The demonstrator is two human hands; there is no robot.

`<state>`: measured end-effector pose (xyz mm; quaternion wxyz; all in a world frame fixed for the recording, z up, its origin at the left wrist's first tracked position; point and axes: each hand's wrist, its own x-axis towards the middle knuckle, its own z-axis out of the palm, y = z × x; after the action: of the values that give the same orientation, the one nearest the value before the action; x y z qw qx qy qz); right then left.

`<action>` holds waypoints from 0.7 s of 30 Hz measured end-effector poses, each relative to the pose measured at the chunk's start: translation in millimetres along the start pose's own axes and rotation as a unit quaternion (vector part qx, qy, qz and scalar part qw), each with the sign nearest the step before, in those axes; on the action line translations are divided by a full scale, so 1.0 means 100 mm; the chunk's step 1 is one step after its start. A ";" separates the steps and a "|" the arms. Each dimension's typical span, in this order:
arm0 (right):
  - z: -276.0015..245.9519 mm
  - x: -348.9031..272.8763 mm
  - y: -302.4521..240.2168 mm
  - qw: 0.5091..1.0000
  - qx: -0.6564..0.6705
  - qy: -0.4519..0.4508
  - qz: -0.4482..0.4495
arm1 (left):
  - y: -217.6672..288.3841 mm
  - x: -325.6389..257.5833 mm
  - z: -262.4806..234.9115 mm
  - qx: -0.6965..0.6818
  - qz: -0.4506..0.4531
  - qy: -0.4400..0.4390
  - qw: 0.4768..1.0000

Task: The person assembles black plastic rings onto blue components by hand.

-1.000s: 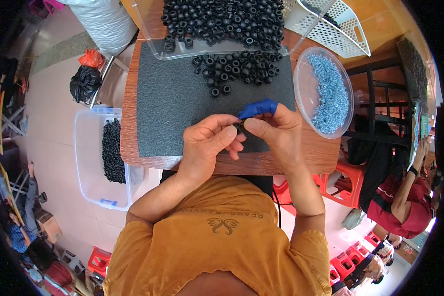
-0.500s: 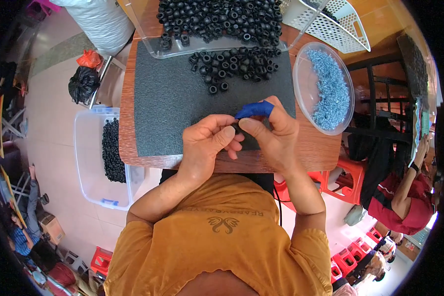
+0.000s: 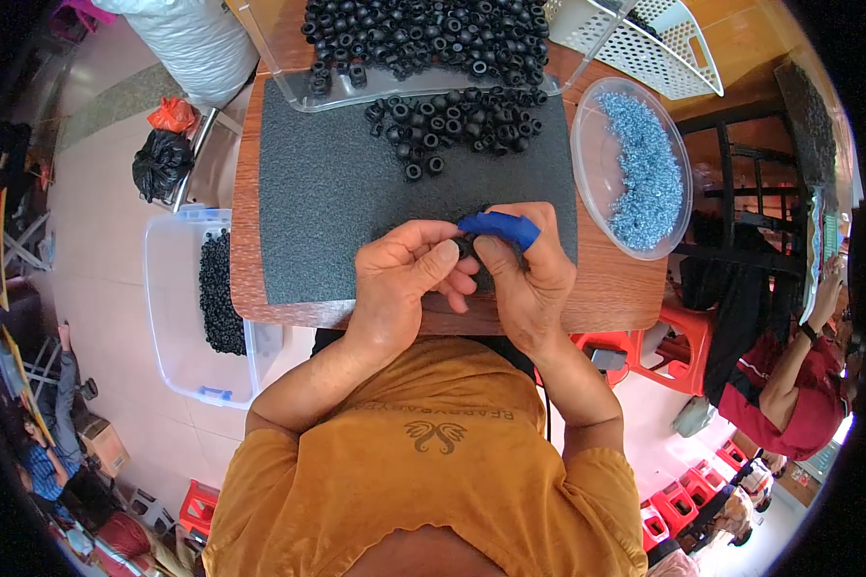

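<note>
Between my fingertips, above the near half of a dark grey mat [image 3: 318,212], is a small black piece [image 3: 466,246], mostly covered by the fingers. My left hand [image 3: 406,267] pinches it from the left with thumb and index finger. From the right, my right hand [image 3: 534,274] grips it, its index finger wrapped in a blue covering [image 3: 502,229] and bent over the top. Beyond the hands, a loose pile of hollow, rounded black parts [image 3: 452,125] lies on the mat. More of these fill a clear plastic tray [image 3: 356,98] at the far edge.
To the right on the wooden table [image 3: 621,288] stands a round clear tub [image 3: 587,159] of small light-blue pieces. A white perforated basket [image 3: 688,72] is at the far right. Left of the table sits a clear bin [image 3: 178,327] with black parts. A co-worker in red [image 3: 775,413] is at the right.
My right hand has tilted, its blue-covered index finger curling lower over the black piece and its wrist moving slightly left. My left hand keeps almost the same place.
</note>
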<state>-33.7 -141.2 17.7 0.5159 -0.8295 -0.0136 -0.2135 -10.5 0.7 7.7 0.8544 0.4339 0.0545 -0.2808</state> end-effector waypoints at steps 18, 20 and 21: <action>-0.01 -0.01 0.00 1.000 0.018 0.018 0.010 | 0.04 0.04 0.01 -0.013 -0.037 -0.018 0.999; -0.01 -0.01 0.00 1.000 0.016 0.018 0.010 | 0.02 0.04 0.00 -0.014 -0.033 -0.019 0.999; -0.01 -0.02 0.00 1.000 0.007 0.013 0.002 | 0.02 0.03 0.00 -0.015 -0.028 -0.020 0.999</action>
<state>-35.5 -141.8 17.1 0.5220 -0.8232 -0.0062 -0.2233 -6.7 0.4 7.4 0.8536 0.4134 0.0542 -0.3124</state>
